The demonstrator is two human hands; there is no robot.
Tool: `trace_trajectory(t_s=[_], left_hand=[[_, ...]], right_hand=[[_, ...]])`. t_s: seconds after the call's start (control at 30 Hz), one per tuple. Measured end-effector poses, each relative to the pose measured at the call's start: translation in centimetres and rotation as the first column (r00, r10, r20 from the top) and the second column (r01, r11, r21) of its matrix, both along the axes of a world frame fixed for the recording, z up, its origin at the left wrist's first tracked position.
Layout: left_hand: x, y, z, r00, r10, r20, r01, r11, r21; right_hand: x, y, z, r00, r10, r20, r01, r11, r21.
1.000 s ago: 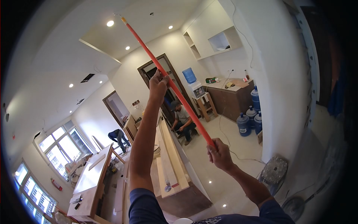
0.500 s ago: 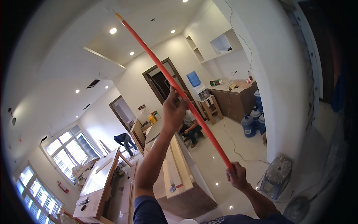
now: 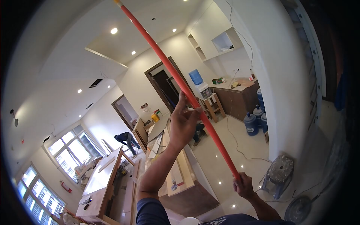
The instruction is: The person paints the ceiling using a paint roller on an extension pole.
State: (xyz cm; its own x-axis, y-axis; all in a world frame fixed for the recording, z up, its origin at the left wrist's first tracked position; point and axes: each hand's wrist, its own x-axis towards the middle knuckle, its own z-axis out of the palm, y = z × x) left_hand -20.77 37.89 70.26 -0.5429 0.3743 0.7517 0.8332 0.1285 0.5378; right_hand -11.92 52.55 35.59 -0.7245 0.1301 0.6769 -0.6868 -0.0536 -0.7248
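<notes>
A long red pole [image 3: 165, 60] slants across the view, from the ceiling at the upper left down to the lower right. Its yellow tip [image 3: 118, 3] is at the top edge of the view. My left hand [image 3: 184, 122] is around the middle of the pole, with the thumb and fingers against it. At the pole's lower end, my right hand [image 3: 243, 184] is closed in a fist around it. What the tip touches is out of view.
A wooden box-like counter [image 3: 187, 198] stands below my left arm. Further left is a long worktable [image 3: 92, 208], with a bent-over person [image 3: 127, 139] behind. Blue water bottles [image 3: 250, 123], a cabinet [image 3: 232, 103] and a dusty stool [image 3: 279, 170] are on the right. Another person is mostly hidden behind my left hand.
The pole has shifted upward in view, its tip now at the top edge. Both hands appear lower and further right, and my left hand sits nearer the right one. The view has shifted slightly.
</notes>
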Motion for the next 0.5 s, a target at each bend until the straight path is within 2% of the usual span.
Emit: trace_trajectory(t_s=[0.23, 0.5], left_hand=[[-0.8, 1.2, -0.5, 1.000, -0.015, 0.013, 0.015, 1.000, 0.003], [-1.7, 1.5, 1.0, 1.000, -0.024, 0.003, 0.024, 1.000, 0.017]], right_hand=[[0.4, 2.1, -0.7, 1.000, -0.018, 0.002, 0.018, 1.000, -0.002], [-0.4, 2.7, 1.5, 0.999, 0.001, 0.046, 0.000, 0.999, -0.034]])
